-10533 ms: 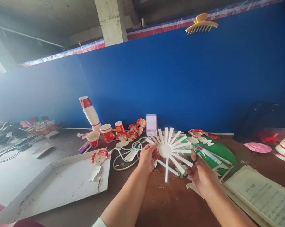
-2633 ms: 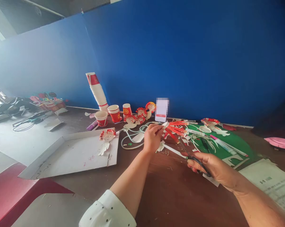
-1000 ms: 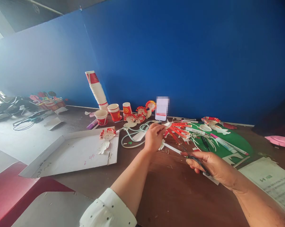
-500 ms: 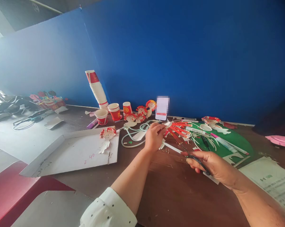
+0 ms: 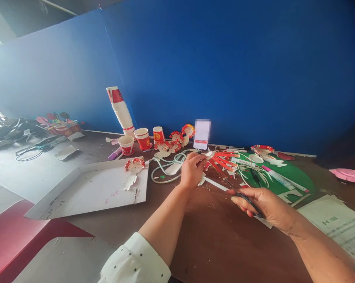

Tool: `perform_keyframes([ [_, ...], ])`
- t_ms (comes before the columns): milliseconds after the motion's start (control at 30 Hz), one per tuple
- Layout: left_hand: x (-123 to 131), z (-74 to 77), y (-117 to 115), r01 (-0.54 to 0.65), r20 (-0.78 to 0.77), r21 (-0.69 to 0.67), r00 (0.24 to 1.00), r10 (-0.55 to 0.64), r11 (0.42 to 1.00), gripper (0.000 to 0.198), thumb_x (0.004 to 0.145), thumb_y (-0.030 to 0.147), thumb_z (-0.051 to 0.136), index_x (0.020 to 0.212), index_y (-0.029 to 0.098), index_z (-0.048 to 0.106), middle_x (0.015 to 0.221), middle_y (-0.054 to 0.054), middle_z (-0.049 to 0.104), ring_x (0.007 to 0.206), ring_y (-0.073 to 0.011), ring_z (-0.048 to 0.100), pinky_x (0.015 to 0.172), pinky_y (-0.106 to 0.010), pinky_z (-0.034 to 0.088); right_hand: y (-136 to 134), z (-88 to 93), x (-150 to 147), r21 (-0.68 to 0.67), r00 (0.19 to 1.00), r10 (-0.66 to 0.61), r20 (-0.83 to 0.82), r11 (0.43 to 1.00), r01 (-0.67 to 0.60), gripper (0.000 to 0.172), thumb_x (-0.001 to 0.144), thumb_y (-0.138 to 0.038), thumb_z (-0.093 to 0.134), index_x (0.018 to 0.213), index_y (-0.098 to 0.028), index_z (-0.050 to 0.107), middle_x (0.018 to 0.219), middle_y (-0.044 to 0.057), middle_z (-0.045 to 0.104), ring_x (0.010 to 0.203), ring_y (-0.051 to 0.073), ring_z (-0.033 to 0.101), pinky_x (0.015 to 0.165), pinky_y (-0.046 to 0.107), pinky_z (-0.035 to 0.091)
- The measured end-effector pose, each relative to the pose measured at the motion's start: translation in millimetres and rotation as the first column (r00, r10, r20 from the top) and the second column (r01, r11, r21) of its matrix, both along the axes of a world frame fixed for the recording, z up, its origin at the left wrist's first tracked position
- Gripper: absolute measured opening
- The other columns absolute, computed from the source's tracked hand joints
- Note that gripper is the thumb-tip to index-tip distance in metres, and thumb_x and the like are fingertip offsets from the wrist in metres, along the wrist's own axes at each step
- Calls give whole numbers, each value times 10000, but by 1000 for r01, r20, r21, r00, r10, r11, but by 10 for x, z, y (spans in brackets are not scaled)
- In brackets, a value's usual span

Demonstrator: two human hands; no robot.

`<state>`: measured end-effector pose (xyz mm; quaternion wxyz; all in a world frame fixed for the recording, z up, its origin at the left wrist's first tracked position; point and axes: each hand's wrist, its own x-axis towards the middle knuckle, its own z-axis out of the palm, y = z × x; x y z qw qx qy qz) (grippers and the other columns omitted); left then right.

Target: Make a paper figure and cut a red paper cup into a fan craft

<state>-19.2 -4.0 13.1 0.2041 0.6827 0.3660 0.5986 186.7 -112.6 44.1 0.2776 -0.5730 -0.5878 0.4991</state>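
Pinched in my left hand [image 5: 193, 169] is a paper cup cut into strips [image 5: 223, 159], red on one face, fanned out to the right. My right hand [image 5: 261, 204] is closed around the black handles of a pair of scissors [image 5: 245, 199]. The scissor blades point up and left, and their tips reach the lowest red strip. Whether the blades are apart there is too small to tell. Under and behind the strips lie white paper scraps and a marker [image 5: 243, 162].
At left, a white cardboard tray [image 5: 91, 212] holds a finished-looking cut-cup figure [image 5: 134, 167]. Behind stand a leaning stack of paper cups [image 5: 122, 112], several loose cups and a phone [image 5: 202, 135]. A pale cable [image 5: 165, 182], a green mat [image 5: 304, 179] with pens, and printed paper [image 5: 333, 224] lie about.
Almost nothing differs. My right hand and the scissors have shifted very slightly, while my left hand keeps its hold on the cut cup.
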Motion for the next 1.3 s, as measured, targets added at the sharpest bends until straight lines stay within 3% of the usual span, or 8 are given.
perform_keyframes([
  [167, -2, -4, -3, -4, -8, 8, 1000, 4, 1000, 140, 807, 119, 624, 884, 199, 710, 875, -32, 619, 823, -130, 603, 783, -255, 483, -6, 0, -17, -27, 1000, 1, 28, 1000, 0, 448, 716, -566, 667, 884, -159, 747, 799, 72, 663, 603, 127, 511, 543, 256, 425],
  [367, -3, -15, -7, 4, -12, -7, 1000, -4, 1000, 146, 813, 130, 620, 901, 207, 707, 892, -32, 619, 819, -130, 604, 764, -253, 486, -6, 9, -51, -33, 1000, -10, 19, 999, 11, 416, 704, -564, 669, 611, -160, 707, 701, 69, 638, 609, 136, 513, 525, 245, 424],
  [767, 5, -19, -5, -6, -9, 5, 1000, 6, 1000, 137, 808, 124, 623, 884, 201, 708, 884, -33, 621, 817, -130, 603, 762, -256, 489, -8, -30, -26, -47, 998, -46, 43, 998, 48, 466, 708, -517, 696, 1010, -164, 735, 679, 24, 616, 555, 105, 472, 492, 223, 401],
  [1033, 4, -4, -19, -20, -22, -4, 1000, 20, 1000, 136, 810, 130, 623, 880, 210, 709, 882, -33, 622, 831, -135, 608, 775, -259, 495, -8, 27, -79, -17, 997, -46, 56, 999, 47, 506, 687, -540, 701, 1006, -150, 741, 617, 13, 579, 519, 104, 467, 488, 235, 421],
  [1300, 5, 2, -19, -17, -13, 0, 1000, 17, 1000, 138, 799, 109, 627, 864, 199, 708, 866, -30, 622, 816, -129, 604, 766, -252, 487, -22, 16, -58, -8, 998, -40, 49, 999, 40, 463, 683, -550, 686, 902, -148, 760, 731, 66, 658, 538, 116, 475, 497, 249, 425],
])
